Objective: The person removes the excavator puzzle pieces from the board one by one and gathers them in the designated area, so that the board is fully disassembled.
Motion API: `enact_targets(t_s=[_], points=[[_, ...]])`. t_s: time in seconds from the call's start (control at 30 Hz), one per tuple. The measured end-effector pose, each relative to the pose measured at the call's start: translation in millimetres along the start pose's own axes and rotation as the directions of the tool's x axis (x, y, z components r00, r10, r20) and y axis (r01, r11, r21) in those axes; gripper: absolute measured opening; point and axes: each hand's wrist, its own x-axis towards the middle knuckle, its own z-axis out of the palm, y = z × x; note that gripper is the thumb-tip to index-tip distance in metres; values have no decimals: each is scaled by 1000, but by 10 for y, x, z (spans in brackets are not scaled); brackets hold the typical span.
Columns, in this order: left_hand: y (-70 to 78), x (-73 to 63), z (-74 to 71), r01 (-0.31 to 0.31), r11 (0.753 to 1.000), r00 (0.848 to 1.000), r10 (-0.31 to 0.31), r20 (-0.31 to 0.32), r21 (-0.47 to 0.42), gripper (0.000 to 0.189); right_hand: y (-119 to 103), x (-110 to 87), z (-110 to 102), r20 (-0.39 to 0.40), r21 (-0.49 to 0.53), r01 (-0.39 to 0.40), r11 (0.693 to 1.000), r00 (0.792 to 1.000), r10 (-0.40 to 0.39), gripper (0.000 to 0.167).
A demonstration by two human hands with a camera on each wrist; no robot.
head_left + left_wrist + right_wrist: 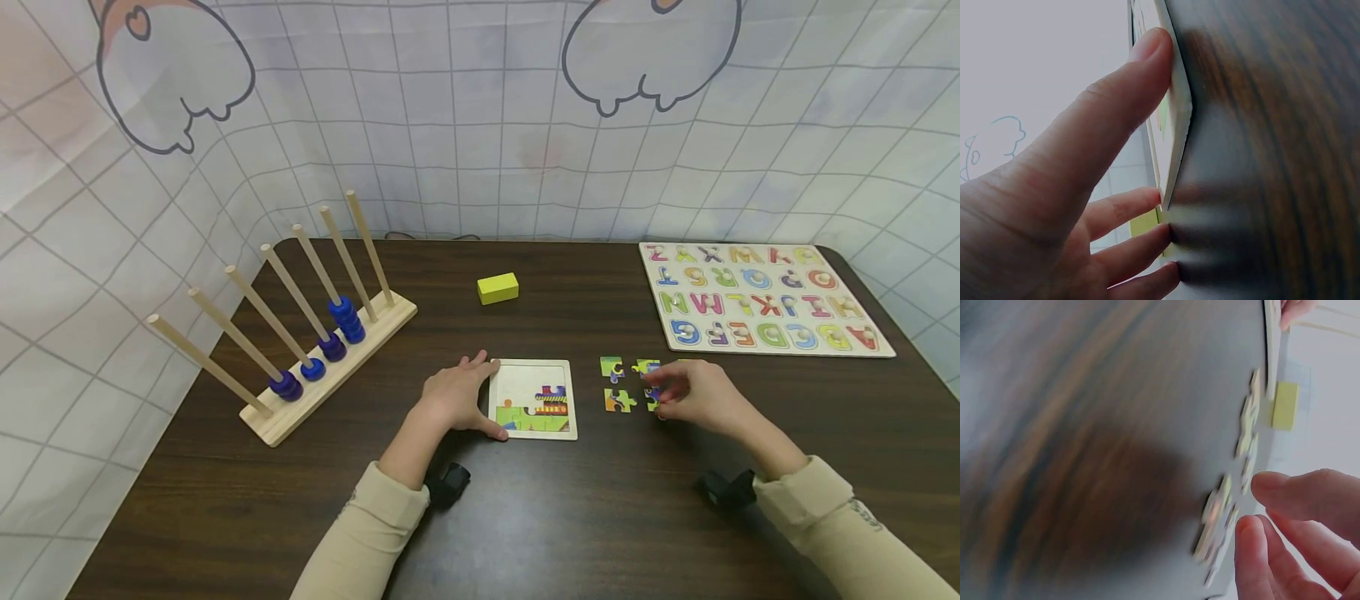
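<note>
A square wooden puzzle board (525,379) lies on the table, its lower part filled with green and coloured pieces. My left hand (453,396) is at its left side, fingers spread. In the left wrist view the thumb (1132,81) rests on the board's near edge, and a fingertip touches its far corner. Several loose jigsaw pieces (619,401) lie to the right of the board. Over the rightmost ones hovers my right hand (701,396), partly covering them. In the right wrist view, thumb and forefinger stand a little apart, with no piece visible between them.
A yellow block (498,288) sits behind the board. To the left stands a wooden peg rack (330,367) with tall pegs and blue rings. At the back right lies an alphabet board (765,300) with knobbed letters. A tiled-pattern cloth (480,158) hangs behind the table.
</note>
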Motion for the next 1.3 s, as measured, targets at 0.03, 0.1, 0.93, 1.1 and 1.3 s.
enact_targets(t_s=[0.03, 0.1, 0.93, 1.1, 1.3], points=[[0, 0, 0, 0, 1000, 1000, 0, 0, 0, 102, -16, 9, 12, -4, 4, 14, 1000, 1000, -14, 36], [1, -2, -1, 1, 1000, 1000, -1, -1, 0, 102, -54, 29, 39, -13, 12, 33, 999, 999, -33, 35], [-14, 16, 16, 1, 1000, 1000, -1, 0, 14, 105, -535, 329, 435, 51, 57, 106, 993, 993, -109, 35], [-12, 14, 11, -1, 1000, 1000, 1, 1, 14, 104, -586, 397, 500, 59, 57, 99, 993, 993, -103, 35], [-8, 11, 7, 3, 1000, 1000, -3, 5, 13, 104, -641, 469, 541, 115, 43, 117, 992, 986, -121, 37]])
